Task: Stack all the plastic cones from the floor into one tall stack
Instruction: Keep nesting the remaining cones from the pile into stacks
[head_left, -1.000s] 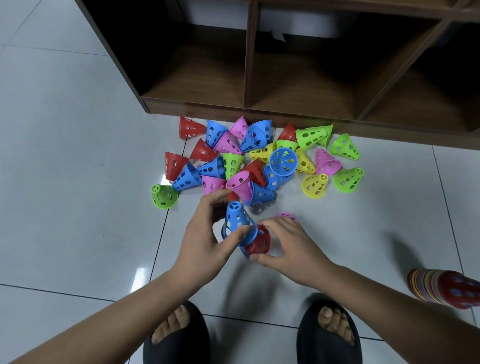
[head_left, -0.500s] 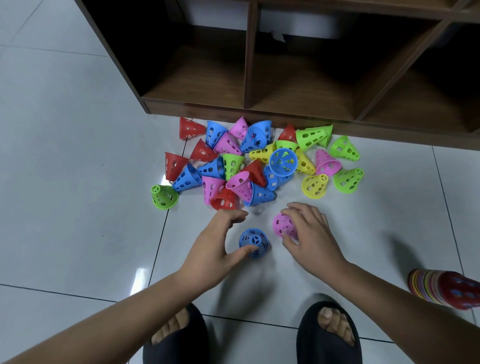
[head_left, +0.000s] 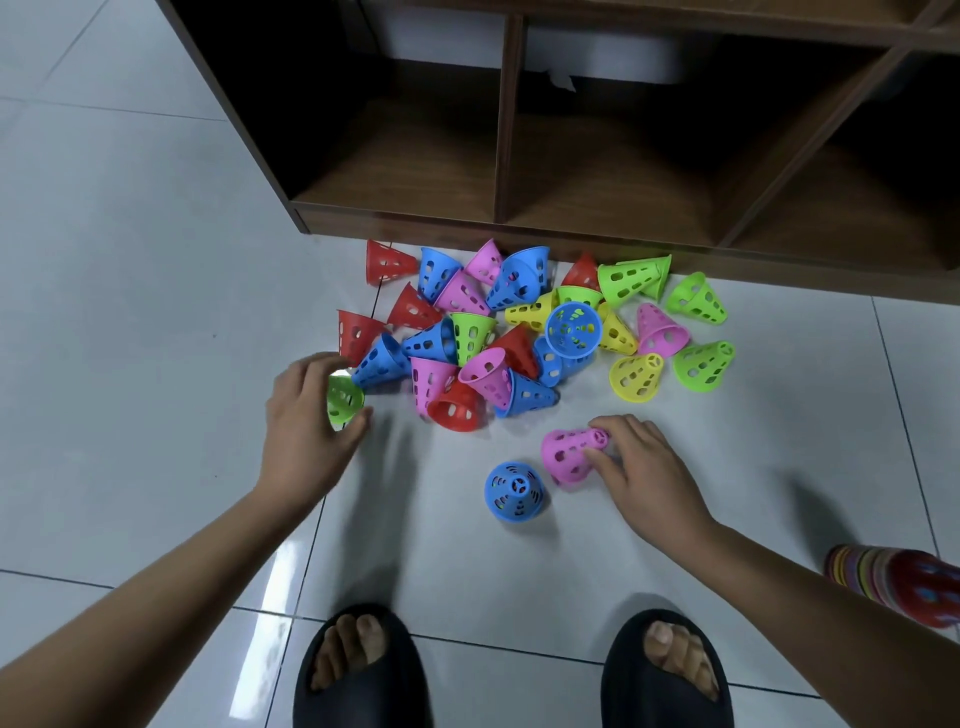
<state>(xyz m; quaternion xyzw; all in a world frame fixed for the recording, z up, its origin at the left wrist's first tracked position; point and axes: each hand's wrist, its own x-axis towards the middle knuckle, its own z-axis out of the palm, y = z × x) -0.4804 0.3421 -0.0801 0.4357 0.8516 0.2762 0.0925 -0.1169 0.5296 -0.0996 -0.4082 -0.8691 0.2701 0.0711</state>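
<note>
Gathering: left hand (head_left: 306, 415) curls round green cone (head_left: 344, 399), right hand (head_left: 644, 467) pinches pink cone (head_left: 567, 456); next, likely nest both over the near blue cone (head_left: 514, 491).

Bright overhead light glares off the glossy floor (head_left: 130, 312), where soft grey shadows spread. The shelf (head_left: 395, 156) bays are dim; straight lines bow near the edges.

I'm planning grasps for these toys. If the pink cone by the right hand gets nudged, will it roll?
Probably, in a curve: the pink cone lies on its side and tapers. It looks light, thin plastic full of holes. The right hand pinches its narrow tip, so it seems stiff enough to keep shape.
</note>
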